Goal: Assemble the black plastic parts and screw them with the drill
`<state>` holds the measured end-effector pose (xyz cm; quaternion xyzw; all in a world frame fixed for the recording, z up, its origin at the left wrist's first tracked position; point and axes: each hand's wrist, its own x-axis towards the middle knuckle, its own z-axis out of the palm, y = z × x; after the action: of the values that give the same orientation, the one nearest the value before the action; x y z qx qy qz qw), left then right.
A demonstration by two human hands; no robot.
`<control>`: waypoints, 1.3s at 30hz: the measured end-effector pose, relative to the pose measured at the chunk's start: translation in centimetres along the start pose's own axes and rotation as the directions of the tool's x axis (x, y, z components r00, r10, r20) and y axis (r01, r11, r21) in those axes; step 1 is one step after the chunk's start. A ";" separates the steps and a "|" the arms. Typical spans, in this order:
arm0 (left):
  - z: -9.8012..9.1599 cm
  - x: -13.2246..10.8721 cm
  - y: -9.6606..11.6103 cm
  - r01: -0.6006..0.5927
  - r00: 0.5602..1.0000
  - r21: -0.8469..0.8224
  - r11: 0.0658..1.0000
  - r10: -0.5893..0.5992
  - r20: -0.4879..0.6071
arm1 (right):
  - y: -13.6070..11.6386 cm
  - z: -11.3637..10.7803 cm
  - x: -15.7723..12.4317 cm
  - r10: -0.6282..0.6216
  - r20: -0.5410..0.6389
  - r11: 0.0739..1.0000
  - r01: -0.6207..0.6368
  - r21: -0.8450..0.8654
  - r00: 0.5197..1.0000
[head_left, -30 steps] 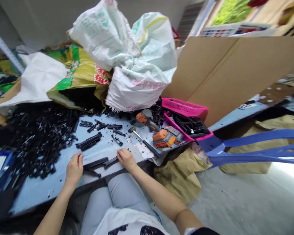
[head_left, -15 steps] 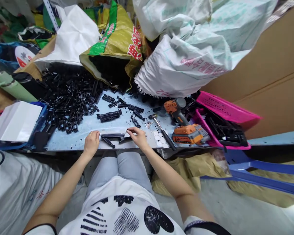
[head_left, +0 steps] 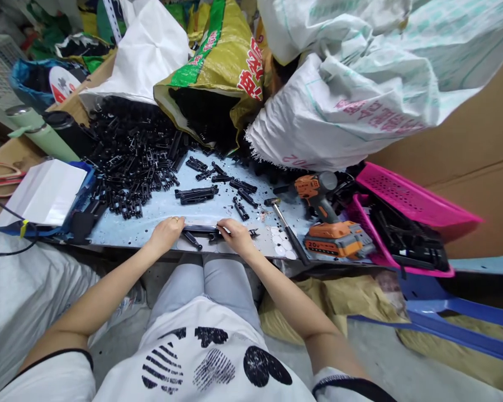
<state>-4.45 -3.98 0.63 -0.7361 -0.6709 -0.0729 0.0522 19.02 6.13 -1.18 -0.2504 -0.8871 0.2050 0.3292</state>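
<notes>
A long black part (head_left: 201, 228) is held level near the front edge of the worktop (head_left: 129, 228). Its ends are pinched between the closed fingers of the left hand (head_left: 166, 233) and right hand (head_left: 237, 237). A hammer (head_left: 291, 235) and an orange-and-grey power tool (head_left: 324, 209) are noted to the right.

The black bar (head_left: 201, 228) looks smooth, faintly glossy; the printed white sack (head_left: 314, 125) (frayed at its mouth), woven plastic.

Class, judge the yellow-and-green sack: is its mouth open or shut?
Open: the yellow-and-green sack has a gaping mouth, its rim spread around a dark inside.
</notes>
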 end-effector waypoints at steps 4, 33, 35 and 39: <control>2.0 -1.2 0.0 0.033 0.999 -0.076 0.997 -0.036 -0.037 | 0.1 -0.1 -0.5 0.019 0.018 0.999 -0.020 0.028 1.000; 3.4 3.1 6.5 -0.042 0.995 -0.256 0.966 0.063 0.077 | 6.5 -1.3 -0.7 -0.267 0.430 0.950 0.310 -0.032 0.863; 3.4 3.1 6.5 -0.045 0.996 -0.272 0.961 0.064 0.060 | 6.7 -1.4 -0.4 -0.286 0.440 0.947 0.320 -0.003 0.851; 2.9 2.9 6.4 -0.108 0.990 -0.219 0.970 0.125 0.068 | 7.4 -2.0 0.3 -0.326 0.477 0.933 0.360 0.020 0.816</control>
<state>2.28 -1.26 -1.62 -0.7780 -0.6161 -0.1117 -0.0507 22.51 12.58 -3.56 -0.0405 -0.9774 0.1655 0.1255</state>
